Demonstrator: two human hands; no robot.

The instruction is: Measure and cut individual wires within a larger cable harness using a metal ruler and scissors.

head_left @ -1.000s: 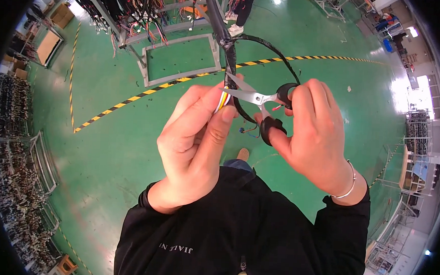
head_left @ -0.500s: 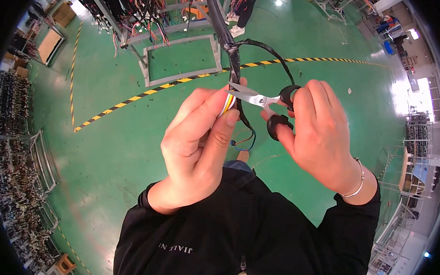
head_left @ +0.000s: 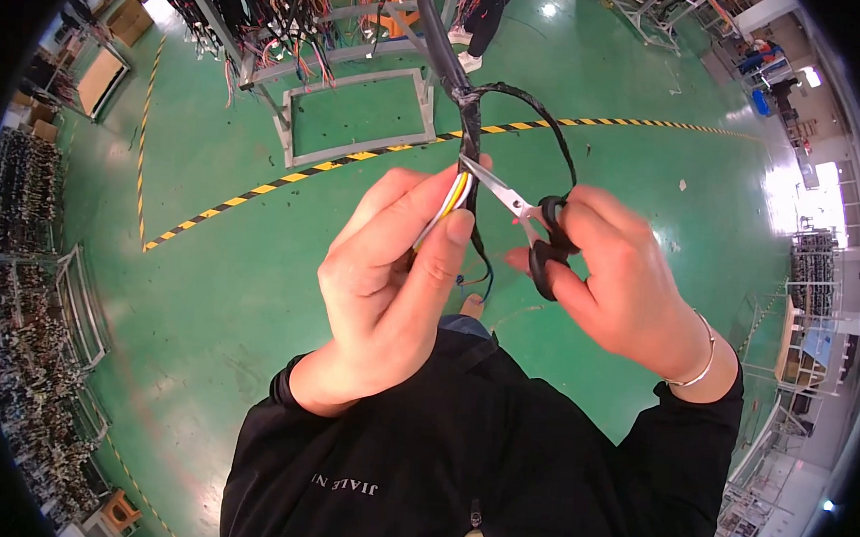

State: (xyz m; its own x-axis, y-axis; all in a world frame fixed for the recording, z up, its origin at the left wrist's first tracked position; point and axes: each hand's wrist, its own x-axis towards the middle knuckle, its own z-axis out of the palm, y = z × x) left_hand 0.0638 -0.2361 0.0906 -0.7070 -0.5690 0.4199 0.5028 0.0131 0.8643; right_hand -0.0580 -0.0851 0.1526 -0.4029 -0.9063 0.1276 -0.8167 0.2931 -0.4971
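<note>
scissors [head_left: 518, 206] point far-left; wires [head_left: 453, 204] slant near-left to far-right. right hand [head_left: 620, 269], knuckles up, clamped on scissors; left hand [head_left: 381, 276] pinching wires.

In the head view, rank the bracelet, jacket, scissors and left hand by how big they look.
1. Jacket
2. Left hand
3. Scissors
4. Bracelet

This ranks size in the picture only; nearness to the camera may affect it.
</note>
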